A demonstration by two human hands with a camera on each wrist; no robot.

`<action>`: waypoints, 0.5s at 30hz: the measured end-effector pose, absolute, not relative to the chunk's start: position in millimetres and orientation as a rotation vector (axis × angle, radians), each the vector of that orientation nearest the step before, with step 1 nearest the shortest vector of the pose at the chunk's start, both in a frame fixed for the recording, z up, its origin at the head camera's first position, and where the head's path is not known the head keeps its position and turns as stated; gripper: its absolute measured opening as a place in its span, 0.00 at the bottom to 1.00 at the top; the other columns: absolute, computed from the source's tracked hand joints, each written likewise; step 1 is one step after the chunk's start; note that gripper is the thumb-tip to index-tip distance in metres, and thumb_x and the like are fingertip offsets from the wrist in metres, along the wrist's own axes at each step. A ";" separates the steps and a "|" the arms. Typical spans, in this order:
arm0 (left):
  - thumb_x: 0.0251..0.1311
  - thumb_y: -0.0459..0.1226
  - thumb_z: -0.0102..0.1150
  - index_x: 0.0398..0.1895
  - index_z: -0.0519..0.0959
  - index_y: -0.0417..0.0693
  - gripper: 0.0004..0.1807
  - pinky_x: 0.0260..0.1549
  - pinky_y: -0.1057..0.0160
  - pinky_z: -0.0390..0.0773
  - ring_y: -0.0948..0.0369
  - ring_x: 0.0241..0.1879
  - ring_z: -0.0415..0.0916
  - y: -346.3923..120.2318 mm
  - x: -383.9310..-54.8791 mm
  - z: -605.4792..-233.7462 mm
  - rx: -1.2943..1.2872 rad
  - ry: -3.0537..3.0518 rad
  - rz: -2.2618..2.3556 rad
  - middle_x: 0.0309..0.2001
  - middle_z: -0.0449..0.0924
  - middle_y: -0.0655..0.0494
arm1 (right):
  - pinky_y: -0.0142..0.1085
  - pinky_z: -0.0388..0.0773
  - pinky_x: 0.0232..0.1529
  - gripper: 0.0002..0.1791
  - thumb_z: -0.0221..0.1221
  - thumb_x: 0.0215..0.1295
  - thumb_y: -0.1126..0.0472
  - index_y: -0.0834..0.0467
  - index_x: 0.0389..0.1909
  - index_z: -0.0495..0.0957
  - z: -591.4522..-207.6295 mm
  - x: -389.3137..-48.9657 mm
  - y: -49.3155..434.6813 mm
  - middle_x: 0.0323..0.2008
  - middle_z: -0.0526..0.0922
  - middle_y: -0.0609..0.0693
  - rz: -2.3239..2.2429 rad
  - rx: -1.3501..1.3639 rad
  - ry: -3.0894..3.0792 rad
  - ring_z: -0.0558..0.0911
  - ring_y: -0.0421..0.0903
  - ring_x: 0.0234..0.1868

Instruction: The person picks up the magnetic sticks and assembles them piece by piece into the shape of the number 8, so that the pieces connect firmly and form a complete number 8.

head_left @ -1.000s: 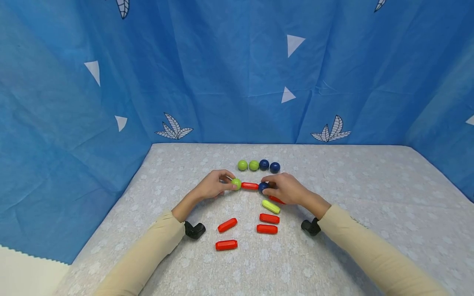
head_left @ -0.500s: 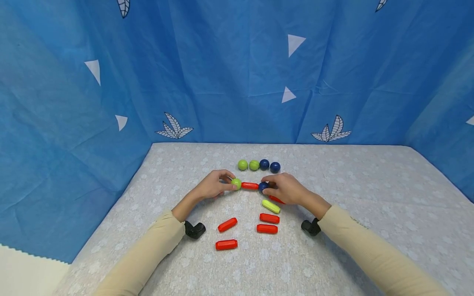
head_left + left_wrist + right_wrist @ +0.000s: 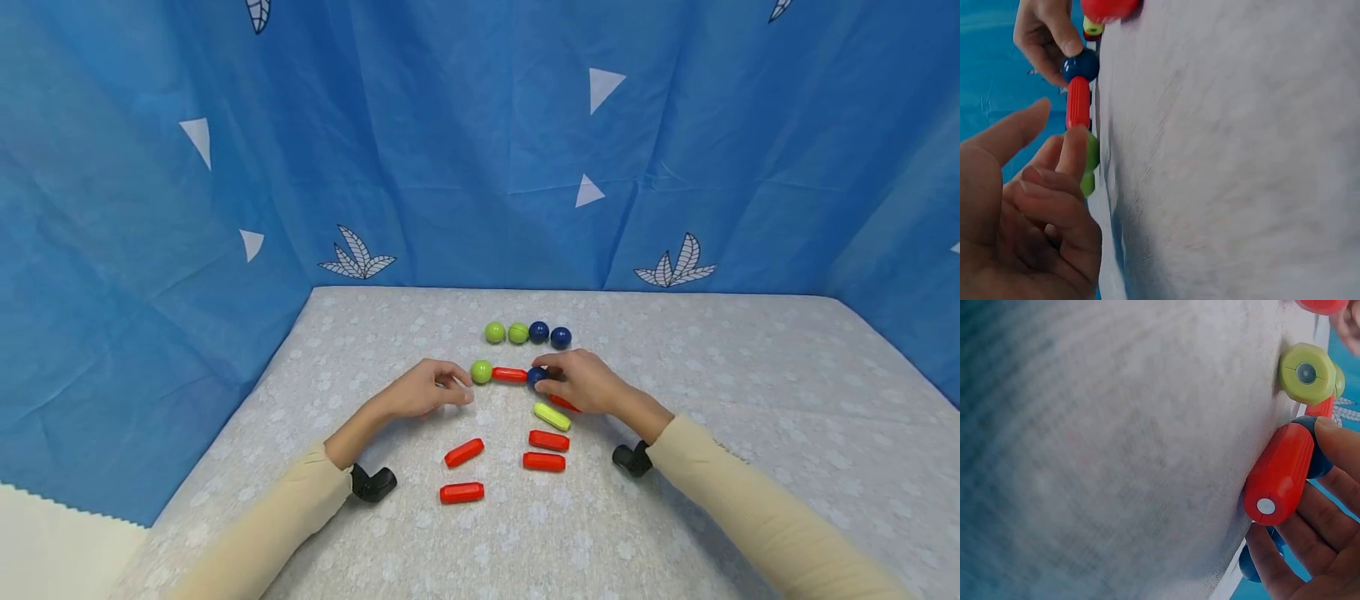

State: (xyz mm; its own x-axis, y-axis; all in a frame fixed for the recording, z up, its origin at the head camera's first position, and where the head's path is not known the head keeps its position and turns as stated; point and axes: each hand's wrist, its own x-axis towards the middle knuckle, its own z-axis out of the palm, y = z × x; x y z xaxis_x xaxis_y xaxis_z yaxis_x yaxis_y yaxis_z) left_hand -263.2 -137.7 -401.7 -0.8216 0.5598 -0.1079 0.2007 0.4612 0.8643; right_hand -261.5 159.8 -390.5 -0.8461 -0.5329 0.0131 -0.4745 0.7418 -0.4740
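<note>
A green ball (image 3: 482, 372), a red rod (image 3: 510, 375) and a dark blue ball (image 3: 536, 377) lie joined in a row on the table. My right hand (image 3: 583, 382) pinches the blue ball between thumb and fingers, as the right wrist view also shows. My left hand (image 3: 429, 388) is just left of the green ball, apart from it, its fingers loosely bent with nothing held. Partly hidden by the right hand, another red rod (image 3: 1279, 478) lies close by; its end has a pale round disc. A yellow-green rod (image 3: 552, 417) sits nearer me.
Behind the row stand green balls (image 3: 495, 332) and blue balls (image 3: 561, 337) side by side. Nearer me, red rods (image 3: 544, 462) lie right of centre, and two more red rods (image 3: 462, 492) lie left. A blue cloth (image 3: 480, 167) hangs along the table's (image 3: 750, 375) back edge.
My left hand has let go of the green ball and drawn back to the left and slightly toward me. The right hand keeps its pinch on the blue ball. The view has shifted slightly.
</note>
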 end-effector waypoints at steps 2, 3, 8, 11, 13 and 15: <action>0.63 0.38 0.66 0.48 0.80 0.40 0.15 0.14 0.66 0.61 0.63 0.13 0.57 -138.7 -255.3 -400.8 0.684 2.260 1.276 0.30 0.81 0.54 | 0.40 0.76 0.39 0.22 0.63 0.68 0.56 0.61 0.59 0.78 -391.1 -262.2 160.1 0.38 0.84 0.48 -0.713 -0.822 2.816 0.77 0.42 0.34; 0.63 0.39 0.66 0.49 0.80 0.40 0.15 0.13 0.66 0.62 0.63 0.12 0.57 -139.0 -251.2 -400.2 0.704 2.229 1.255 0.30 0.81 0.54 | 0.40 0.76 0.39 0.22 0.63 0.68 0.56 0.61 0.59 0.78 -391.3 -262.2 160.4 0.38 0.84 0.48 -0.709 -0.822 2.818 0.77 0.42 0.34; 0.61 0.41 0.67 0.52 0.80 0.43 0.19 0.14 0.65 0.63 0.64 0.13 0.59 -142.0 -236.0 -398.0 0.766 2.139 1.194 0.31 0.81 0.55 | 0.41 0.77 0.40 0.22 0.64 0.67 0.56 0.61 0.59 0.78 -391.8 -262.2 160.2 0.39 0.84 0.49 -0.701 -0.818 2.832 0.77 0.43 0.34; 0.61 0.40 0.67 0.54 0.79 0.44 0.20 0.16 0.66 0.64 0.64 0.14 0.60 -145.8 -233.6 -400.0 0.807 2.118 1.186 0.31 0.82 0.56 | 0.42 0.77 0.41 0.22 0.64 0.67 0.56 0.61 0.59 0.78 -392.3 -262.1 160.1 0.39 0.84 0.49 -0.701 -0.820 2.834 0.78 0.43 0.35; 0.60 0.39 0.68 0.55 0.79 0.44 0.20 0.18 0.67 0.64 0.64 0.16 0.61 -148.2 -233.3 -401.5 0.831 2.112 1.172 0.31 0.82 0.56 | 0.42 0.77 0.42 0.22 0.64 0.67 0.56 0.61 0.59 0.78 -392.5 -261.7 159.8 0.40 0.84 0.49 -0.701 -0.819 2.832 0.78 0.43 0.35; 0.60 0.39 0.68 0.55 0.80 0.44 0.20 0.20 0.67 0.65 0.64 0.18 0.63 -150.0 -233.1 -402.6 0.851 2.109 1.158 0.31 0.83 0.57 | 0.42 0.78 0.42 0.22 0.64 0.68 0.56 0.61 0.59 0.78 -392.5 -261.3 159.4 0.40 0.84 0.50 -0.698 -0.824 2.830 0.78 0.43 0.36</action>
State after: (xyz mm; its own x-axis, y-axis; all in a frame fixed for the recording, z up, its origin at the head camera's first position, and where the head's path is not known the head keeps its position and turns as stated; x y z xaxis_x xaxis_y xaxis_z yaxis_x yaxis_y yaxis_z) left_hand -233.1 -150.0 -402.6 -0.6274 0.7570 -0.1823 0.2528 0.4195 0.8719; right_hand -261.3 159.4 -392.5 -0.8462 -0.5325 0.0201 -0.4809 0.7468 -0.4595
